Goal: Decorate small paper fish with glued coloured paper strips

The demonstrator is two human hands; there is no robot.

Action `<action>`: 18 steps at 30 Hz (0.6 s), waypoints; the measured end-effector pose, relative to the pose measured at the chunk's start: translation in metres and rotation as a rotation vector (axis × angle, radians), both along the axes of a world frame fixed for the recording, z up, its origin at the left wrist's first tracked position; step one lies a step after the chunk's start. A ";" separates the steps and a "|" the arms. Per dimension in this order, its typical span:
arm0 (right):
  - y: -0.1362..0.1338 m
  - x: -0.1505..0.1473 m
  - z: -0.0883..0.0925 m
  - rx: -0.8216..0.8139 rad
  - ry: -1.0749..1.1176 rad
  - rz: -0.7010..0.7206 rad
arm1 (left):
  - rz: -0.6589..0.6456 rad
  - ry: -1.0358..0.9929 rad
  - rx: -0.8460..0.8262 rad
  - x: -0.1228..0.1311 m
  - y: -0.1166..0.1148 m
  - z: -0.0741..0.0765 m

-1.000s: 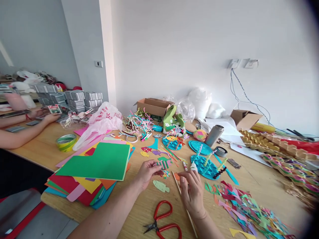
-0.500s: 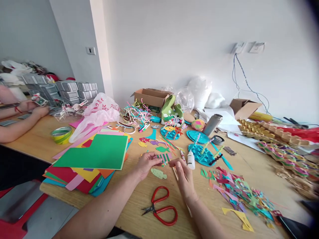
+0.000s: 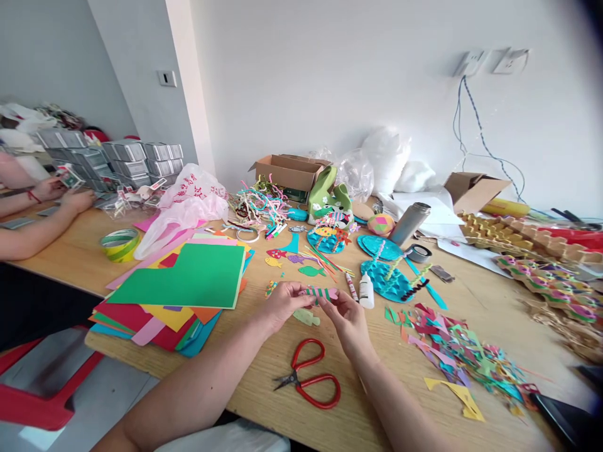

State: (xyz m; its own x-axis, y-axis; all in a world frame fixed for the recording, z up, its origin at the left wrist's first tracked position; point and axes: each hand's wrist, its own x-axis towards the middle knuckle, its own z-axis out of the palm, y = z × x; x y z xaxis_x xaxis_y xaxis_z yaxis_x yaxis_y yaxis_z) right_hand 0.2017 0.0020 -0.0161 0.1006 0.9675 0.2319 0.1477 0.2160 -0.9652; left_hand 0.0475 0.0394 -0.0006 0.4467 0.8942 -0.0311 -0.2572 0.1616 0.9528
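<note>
Between my two hands is a small pink paper fish with green stripes (image 3: 320, 292). My left hand (image 3: 285, 304) pinches its left end, and my right hand (image 3: 346, 317) grips it at the right, near the tail. Just below them on the table lies a pale green paper fish (image 3: 306, 317), partly behind my fingers. Red-handled scissors (image 3: 308, 373) rest nearer to me, blades toward the left. Beyond my hands are a green paper fish (image 3: 311, 271), a yellow one (image 3: 273, 262) and a red one (image 3: 276, 253). A white glue bottle (image 3: 366, 291) stands right of my right hand, beside a marker (image 3: 351, 286).
Coloured paper sheets (image 3: 188, 276) are stacked at the left, near a tape roll (image 3: 120, 244). Paper scraps (image 3: 464, 351) spread at the right. Blue craft plates (image 3: 386, 280) and a metal flask (image 3: 411, 224) stand farther back. Another person's hands (image 3: 75, 198) work at far left.
My right hand has closed in on the striped fish and now holds its right end together with my left. The view has shifted slightly.
</note>
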 end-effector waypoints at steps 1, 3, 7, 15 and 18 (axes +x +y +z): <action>0.001 0.000 -0.002 0.002 -0.007 -0.001 | -0.003 0.015 0.009 0.000 0.000 -0.001; 0.001 0.002 -0.004 0.001 -0.008 0.001 | -0.017 0.044 0.025 0.001 0.000 -0.002; 0.002 0.005 -0.004 -0.015 -0.009 0.032 | -0.027 0.076 0.038 0.001 0.001 -0.004; 0.003 0.005 0.000 -0.059 -0.101 0.118 | -0.035 0.167 0.102 0.000 0.002 -0.002; 0.003 0.005 0.002 -0.065 -0.090 0.141 | -0.004 0.170 0.115 -0.001 0.002 -0.003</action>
State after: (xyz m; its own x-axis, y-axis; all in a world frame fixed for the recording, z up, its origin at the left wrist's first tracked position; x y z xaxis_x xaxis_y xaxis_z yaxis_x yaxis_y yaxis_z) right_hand 0.2063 0.0047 -0.0145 -0.0558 0.9838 0.1706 0.2063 0.1785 -0.9621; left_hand 0.0469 0.0417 -0.0039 0.4468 0.8946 -0.0039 -0.0907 0.0497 0.9946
